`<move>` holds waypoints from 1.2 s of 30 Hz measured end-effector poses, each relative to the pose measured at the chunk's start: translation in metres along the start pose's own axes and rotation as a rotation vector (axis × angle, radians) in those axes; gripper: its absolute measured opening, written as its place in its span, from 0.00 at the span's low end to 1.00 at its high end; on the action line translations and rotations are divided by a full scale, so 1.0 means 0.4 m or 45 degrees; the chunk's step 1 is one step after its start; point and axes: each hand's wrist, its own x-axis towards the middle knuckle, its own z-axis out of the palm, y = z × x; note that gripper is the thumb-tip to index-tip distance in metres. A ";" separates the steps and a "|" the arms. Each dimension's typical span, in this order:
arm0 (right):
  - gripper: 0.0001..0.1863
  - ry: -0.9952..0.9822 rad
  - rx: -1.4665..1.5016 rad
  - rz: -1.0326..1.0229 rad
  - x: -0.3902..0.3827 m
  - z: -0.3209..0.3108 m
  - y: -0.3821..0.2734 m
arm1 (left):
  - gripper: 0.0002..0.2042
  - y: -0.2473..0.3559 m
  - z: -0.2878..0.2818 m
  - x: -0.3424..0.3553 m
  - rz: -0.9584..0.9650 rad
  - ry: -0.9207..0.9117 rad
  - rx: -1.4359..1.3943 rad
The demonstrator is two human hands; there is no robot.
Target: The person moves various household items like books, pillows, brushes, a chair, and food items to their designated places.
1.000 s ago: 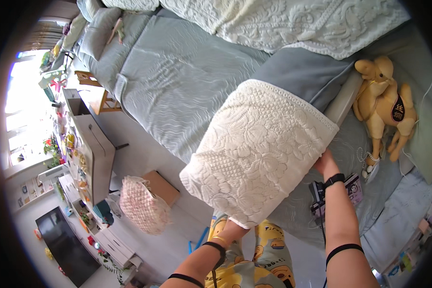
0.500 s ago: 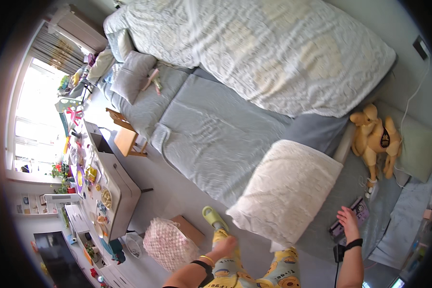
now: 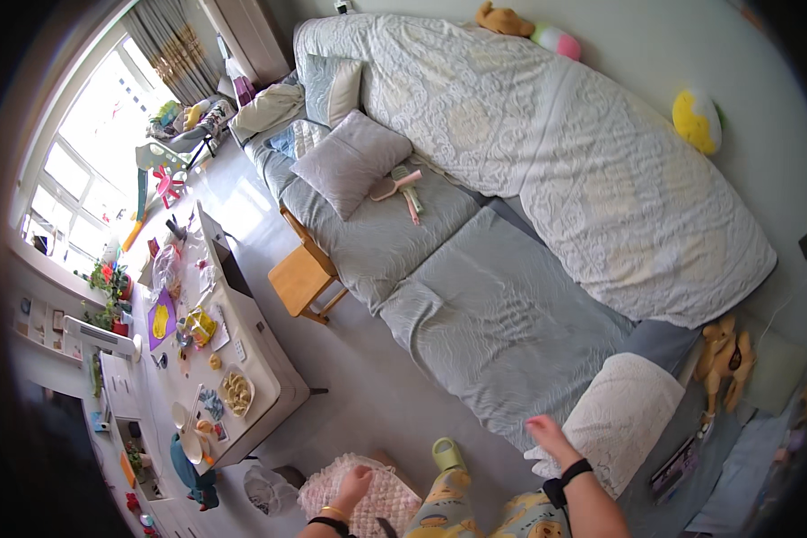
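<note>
A white quilted cushion lies at the near end of the long grey sofa. My right hand hovers just left of that cushion, fingers apart, holding nothing. My left hand rests over a pink quilted cushion low by my knees; its fingers look loosely curled on the fabric, and whether it grips is unclear. A green slipper shows on my foot between the two hands.
A grey square pillow and a pink-and-green brush lie further along the sofa. A small wooden stool stands on the floor. A white low table cluttered with dishes sits left. A plush toy lies at right.
The white cushion has gone from my hands onto the sofa end. My right hand has let it go. My view has swung up to take in the whole sofa.
</note>
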 end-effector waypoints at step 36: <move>0.20 0.358 -1.059 -0.799 1.643 0.395 -1.013 | 0.12 1.038 -0.386 1.154 0.426 -0.414 -0.766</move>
